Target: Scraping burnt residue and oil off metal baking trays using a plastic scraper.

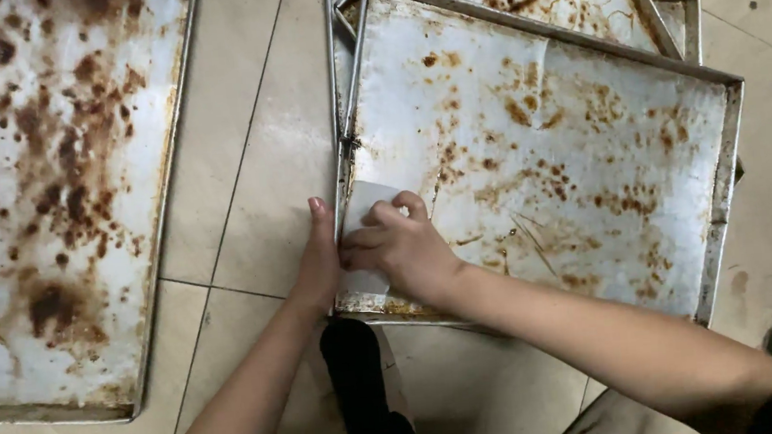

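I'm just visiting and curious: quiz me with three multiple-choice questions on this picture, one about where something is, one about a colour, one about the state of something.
1. Where does the right hand press the scraper?
A. near the top tray's left edge
B. at its far right corner
C. on the floor tiles

2. What colour is the scraper?
A. red
B. white
C. black

3. In what state is the separate tray on the left?
A. spotless
B. covered with a cloth
C. blotched with brown baked-on residue

Answers: 1 A, the hand lies just inside the left rim, which the left hand steadies from outside. 2 B, a pale white sheet shows under the fingers. 3 C, dark brown stains spread across its surface.
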